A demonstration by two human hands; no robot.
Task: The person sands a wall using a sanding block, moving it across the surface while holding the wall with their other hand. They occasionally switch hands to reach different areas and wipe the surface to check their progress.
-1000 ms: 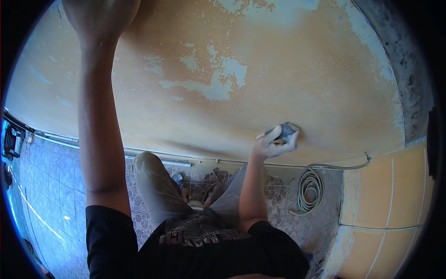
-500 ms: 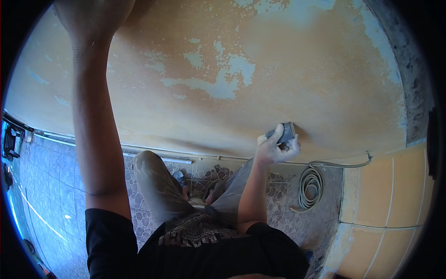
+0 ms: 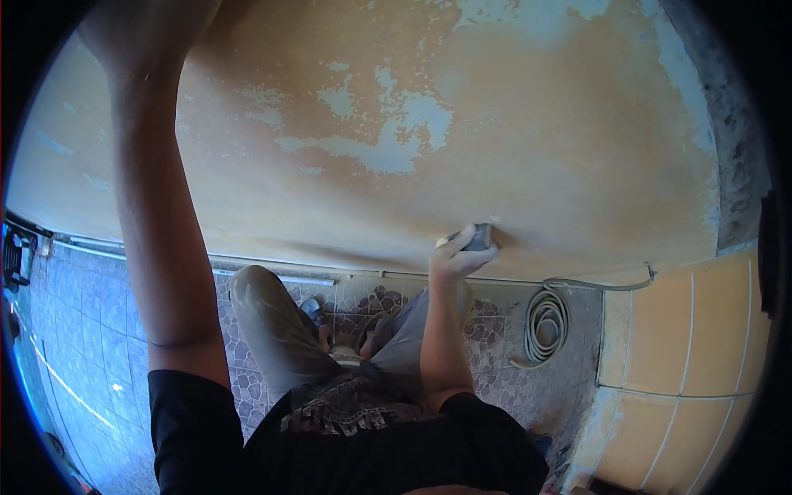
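Observation:
My right hand [image 3: 464, 253], pale with dust, grips a small dark grey block [image 3: 478, 238] against the lower part of the wall [image 3: 561, 165]. The wall is tan with patchy pale blue areas. At the upper left, my left hand [image 3: 148, 29] is raised by the wall; its fingers lie outside the view, so what it holds or touches is hidden. My left arm stretches up along the left side.
A coiled hose [image 3: 547, 327] lies on the patterned floor [image 3: 503, 371] right of my bent legs. A thin pipe [image 3: 388, 275] runs along the wall's base. Orange tiles [image 3: 660, 330] cover the right side.
My right hand has moved left along the wall with the grey block in it. My left hand and forearm have shifted slightly left.

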